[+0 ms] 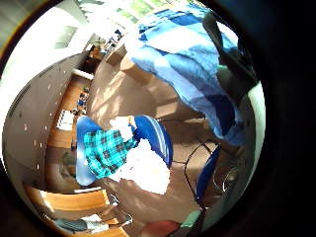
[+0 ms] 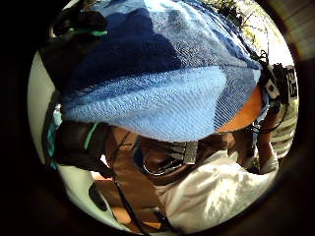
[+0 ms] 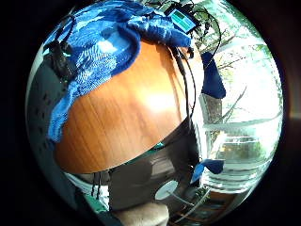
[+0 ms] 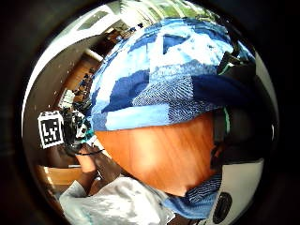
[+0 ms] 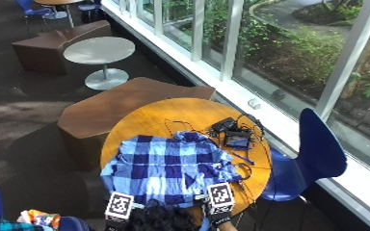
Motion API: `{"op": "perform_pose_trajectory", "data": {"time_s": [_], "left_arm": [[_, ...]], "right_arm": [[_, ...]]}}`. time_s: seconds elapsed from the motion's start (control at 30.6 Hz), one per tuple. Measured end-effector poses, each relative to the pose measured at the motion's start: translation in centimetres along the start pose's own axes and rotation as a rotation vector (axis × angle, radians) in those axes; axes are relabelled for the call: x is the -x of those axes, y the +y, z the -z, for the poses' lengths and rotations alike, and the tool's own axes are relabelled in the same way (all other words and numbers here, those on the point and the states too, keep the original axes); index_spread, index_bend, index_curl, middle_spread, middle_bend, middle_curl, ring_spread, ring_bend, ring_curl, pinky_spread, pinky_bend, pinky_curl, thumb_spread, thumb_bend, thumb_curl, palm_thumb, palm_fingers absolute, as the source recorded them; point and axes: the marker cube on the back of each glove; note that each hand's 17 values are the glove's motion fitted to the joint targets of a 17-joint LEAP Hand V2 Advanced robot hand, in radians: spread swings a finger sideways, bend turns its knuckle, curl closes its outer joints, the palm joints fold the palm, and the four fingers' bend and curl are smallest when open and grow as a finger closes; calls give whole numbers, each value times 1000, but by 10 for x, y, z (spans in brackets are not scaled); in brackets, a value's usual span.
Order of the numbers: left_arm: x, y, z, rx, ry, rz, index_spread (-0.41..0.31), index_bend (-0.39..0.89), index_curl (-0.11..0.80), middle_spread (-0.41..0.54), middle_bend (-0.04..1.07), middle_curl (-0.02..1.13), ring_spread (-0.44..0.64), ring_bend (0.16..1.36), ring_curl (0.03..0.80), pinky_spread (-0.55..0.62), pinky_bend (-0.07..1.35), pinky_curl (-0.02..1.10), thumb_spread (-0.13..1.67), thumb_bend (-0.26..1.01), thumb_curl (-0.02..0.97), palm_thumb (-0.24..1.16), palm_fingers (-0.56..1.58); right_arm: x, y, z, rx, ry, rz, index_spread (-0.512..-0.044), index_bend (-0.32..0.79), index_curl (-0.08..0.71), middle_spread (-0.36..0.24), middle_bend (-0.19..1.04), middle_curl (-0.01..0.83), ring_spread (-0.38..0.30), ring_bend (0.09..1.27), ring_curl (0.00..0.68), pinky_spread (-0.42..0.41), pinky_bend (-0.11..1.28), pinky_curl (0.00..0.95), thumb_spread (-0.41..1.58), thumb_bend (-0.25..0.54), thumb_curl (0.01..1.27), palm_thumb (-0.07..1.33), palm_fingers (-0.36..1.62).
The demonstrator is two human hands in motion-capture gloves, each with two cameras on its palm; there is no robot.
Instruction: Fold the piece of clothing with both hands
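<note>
Two gloved hands sit at the near edge of the round wooden table [image 5: 172, 115] in the outside view, our left hand [image 5: 119, 211] at the near left hem of the blue checked garment [image 5: 165, 168] and our right hand [image 5: 218, 204] at its near right corner. The cloth lies spread and rumpled over the near half of the tabletop, its left side drooping over the rim. Bare wood shows on the far half, and a tangle of cables and a small device [image 5: 236, 137] lies at the right, just beside the cloth. A blue chair [image 5: 316, 154] stands to the right by the window, and a brown bench [image 5: 134, 103] curves round the far left.

From our left little-finger side, the garment [image 1: 192, 64] hangs past the table's edge over brown floor, a dark gloved finger [image 1: 232, 59] against it.

From our left thumb side, the fabric [image 2: 167, 78] looks coarse and woven and fills most of the view, with dark gloved fingers [image 2: 78, 142] curled at its hem: we pinch the cloth here.

From our right little-finger side, smooth, glossy wood [image 3: 136, 113] runs open beside the garment's [image 3: 94, 52] edge, which dark fingers [image 3: 61, 61] grip.

From our right thumb side, the checked cloth [image 4: 159, 89] covers the far wood, and gloved fingers [image 4: 239, 108] close over its corner. Our left hand [image 4: 77, 131] shows at the table's rim.
</note>
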Motion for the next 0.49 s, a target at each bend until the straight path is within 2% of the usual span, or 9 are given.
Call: {"op": "perform_pose_trajectory", "data": {"time_s": [0.07, 0.1, 0.13, 0.16, 0.23, 0.29, 0.33, 0.49], "left_arm": [[0, -2, 7, -27, 85, 18, -161, 111, 234, -135, 216, 303, -75, 608, 292, -9, 609, 305, 1125, 75, 280, 488, 670], [1, -1, 12, -20, 127, 35, -172, 149, 247, -153, 221, 310, -104, 601, 292, -41, 600, 307, 1138, 84, 283, 510, 730], [4, 1, 18, -8, 160, 52, -204, 243, 278, -181, 243, 320, -153, 591, 292, -80, 556, 297, 1156, 95, 286, 533, 876], [7, 2, 24, 3, 184, 67, -220, 260, 287, -198, 255, 318, -182, 570, 282, -110, 534, 290, 1166, 100, 288, 548, 952], [14, 4, 38, 24, 219, 82, -247, 252, 299, -243, 329, 339, -243, 574, 288, -159, 453, 275, 1188, 112, 291, 581, 1102], [20, 6, 53, 50, 251, 72, -267, 253, 319, -270, 372, 373, -286, 604, 318, -193, 405, 284, 1213, 128, 296, 617, 1193], [22, 8, 61, 68, 265, 57, -275, 236, 322, -284, 412, 395, -308, 631, 334, -211, 384, 289, 1226, 133, 298, 629, 1243], [31, 4, 99, 220, 280, -71, -303, 182, 343, -331, 447, 437, -374, 781, 399, -276, 367, 316, 1261, 147, 302, 681, 1356]], "right_arm": [[-1, -8, 2, -58, -17, 21, -309, 248, 292, -131, 188, 291, -171, 435, 263, -98, 489, 288, 1238, 289, 354, 779, 1020], [-2, -10, 6, -67, -35, 31, -306, 218, 295, -145, 203, 301, -188, 445, 274, -127, 500, 297, 1245, 292, 357, 792, 1077], [-3, -10, 10, -61, -57, 44, -302, 193, 301, -166, 244, 320, -208, 462, 289, -156, 505, 305, 1253, 312, 362, 828, 1177], [-4, -9, 16, -41, -82, 61, -300, 170, 306, -183, 276, 336, -222, 474, 302, -177, 509, 315, 1259, 315, 361, 838, 1223], [-6, -5, 30, 28, -139, 112, -298, 146, 314, -210, 329, 362, -249, 515, 327, -217, 508, 329, 1263, 323, 362, 866, 1293], [-8, -1, 48, 116, -193, 181, -298, 117, 311, -221, 362, 382, -255, 620, 370, -251, 496, 335, 1273, 325, 360, 880, 1364], [-10, 0, 57, 166, -215, 216, -298, 120, 313, -226, 376, 392, -256, 648, 381, -266, 493, 337, 1274, 323, 358, 883, 1376], [-20, -10, 101, 434, -307, 373, -292, 108, 309, -232, 443, 433, -243, 786, 444, -319, 567, 371, 1297, 316, 348, 895, 1421]]}}
